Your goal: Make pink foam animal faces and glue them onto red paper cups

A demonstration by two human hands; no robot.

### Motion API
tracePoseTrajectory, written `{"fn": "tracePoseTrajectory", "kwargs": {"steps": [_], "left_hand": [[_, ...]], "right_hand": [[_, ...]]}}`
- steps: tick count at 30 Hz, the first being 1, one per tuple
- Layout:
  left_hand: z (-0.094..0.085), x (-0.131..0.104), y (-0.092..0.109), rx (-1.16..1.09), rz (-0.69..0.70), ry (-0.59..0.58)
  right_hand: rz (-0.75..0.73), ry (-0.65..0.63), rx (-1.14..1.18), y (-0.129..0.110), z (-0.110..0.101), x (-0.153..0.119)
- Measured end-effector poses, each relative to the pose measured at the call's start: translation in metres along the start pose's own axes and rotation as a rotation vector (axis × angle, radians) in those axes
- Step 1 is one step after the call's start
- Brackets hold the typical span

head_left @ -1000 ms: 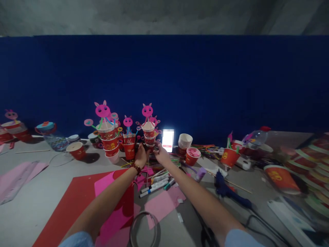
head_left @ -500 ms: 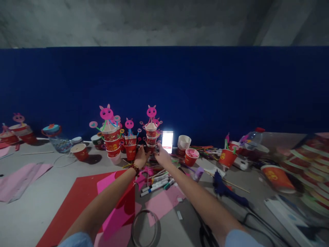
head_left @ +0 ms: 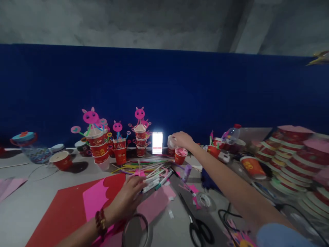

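Note:
My right hand [head_left: 183, 140] reaches to the back of the table, its fingers closed on the upper part of a stack of paper cups [head_left: 171, 144]. A red cup with pink pieces [head_left: 181, 156] stands just in front of it. My left hand [head_left: 130, 193] hovers over the red paper [head_left: 69, 202] beside several markers [head_left: 154, 181], its fingers loosely stretched out and nothing seen in them. Left of the lit phone [head_left: 157, 143] stands a tower of red cups [head_left: 141, 141] topped with a pink animal face.
Black scissors [head_left: 195, 223], a tape roll [head_left: 204, 200] and a metal ring [head_left: 135, 230] lie in front. More stacked cups [head_left: 290, 161] crowd the right. A larger cup figure [head_left: 99, 151] and a blue-lidded jar [head_left: 32, 147] stand left. A blue panel [head_left: 164, 89] rises behind.
Both hands have left the cup tower. My right hand has moved right to the stacked cups; my left has drawn back toward me over the paper. The view has turned right.

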State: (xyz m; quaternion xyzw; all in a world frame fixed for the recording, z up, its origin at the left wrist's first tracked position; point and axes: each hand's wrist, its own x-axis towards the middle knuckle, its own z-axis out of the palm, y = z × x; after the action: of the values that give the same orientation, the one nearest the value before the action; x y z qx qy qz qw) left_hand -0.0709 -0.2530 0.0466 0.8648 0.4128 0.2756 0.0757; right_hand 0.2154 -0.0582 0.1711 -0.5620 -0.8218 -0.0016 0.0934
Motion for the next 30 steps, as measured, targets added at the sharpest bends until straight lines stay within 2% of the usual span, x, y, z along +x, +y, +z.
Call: {"fn": "tracePoseTrajectory", "kwargs": {"steps": [3, 5, 8, 10, 16, 21, 25, 26, 27, 30], "left_hand": [[0.006, -0.013, 0.034, -0.009, 0.091, -0.184], [0.009, -0.021, 0.047, -0.003, 0.137, -0.3], [0.011, -0.031, 0.053, 0.01, 0.147, -0.448], [0.011, -0.039, 0.052, 0.016, 0.125, -0.489], [0.011, -0.054, 0.044, 0.03, 0.103, -0.417], [0.015, -0.057, 0.036, 0.032, 0.142, -0.373], [0.014, -0.057, 0.036, -0.017, 0.115, -0.315], [0.012, -0.056, 0.037, -0.084, 0.07, -0.272], [0.01, -0.055, 0.039, -0.178, 0.001, -0.217], [0.003, -0.047, 0.042, -0.601, -0.272, -0.031]], "right_hand": [[-0.002, -0.106, -0.108, 0.007, 0.013, 0.0], [-0.006, -0.152, -0.153, 0.008, 0.019, 0.003], [-0.01, -0.194, -0.193, 0.009, 0.021, 0.009], [-0.008, -0.194, -0.213, 0.011, 0.018, 0.013], [-0.021, -0.084, -0.259, 0.007, 0.002, 0.008], [-0.038, 0.14, -0.275, -0.003, -0.029, -0.006], [-0.104, 0.306, -0.217, -0.021, -0.045, -0.049], [-0.159, 0.369, -0.077, -0.027, -0.043, -0.066], [-0.225, 0.358, 0.1, -0.034, -0.039, -0.085], [-0.359, 0.002, 0.597, -0.057, -0.017, -0.139]]}}
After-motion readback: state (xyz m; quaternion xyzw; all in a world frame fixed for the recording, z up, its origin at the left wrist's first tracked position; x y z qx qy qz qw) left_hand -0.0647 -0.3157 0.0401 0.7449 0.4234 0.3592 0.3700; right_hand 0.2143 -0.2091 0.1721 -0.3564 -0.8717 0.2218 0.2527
